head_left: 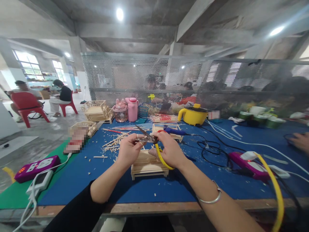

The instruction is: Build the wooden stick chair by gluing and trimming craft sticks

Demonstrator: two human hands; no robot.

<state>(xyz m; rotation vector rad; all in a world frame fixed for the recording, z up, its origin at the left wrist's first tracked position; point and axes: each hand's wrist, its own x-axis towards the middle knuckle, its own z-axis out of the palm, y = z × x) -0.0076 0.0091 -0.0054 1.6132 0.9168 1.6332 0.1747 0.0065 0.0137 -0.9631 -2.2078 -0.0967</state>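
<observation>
My right hand (171, 149) grips a pair of scissors (159, 154) by its yellow and red handles, the blades open and pointing away to the left. Close to the blades, my left hand (129, 149) pinches its fingertips together. What they hold, if anything, is too small to make out. Below both hands stands a small model of pale wooden sticks (149, 168), partly covered by my right hand. Just behind the scissors lies a blue glue gun (175, 131), in front of another stick model (180, 138).
Loose sticks and scraps (113, 144) litter the blue mat (96, 188). A yellow electric pot (194, 116), a pink flask (132, 110) and stick models (96, 112) stand behind. Cords run right to a purple power strip (248, 166). Another person's hand (300, 140) shows far right.
</observation>
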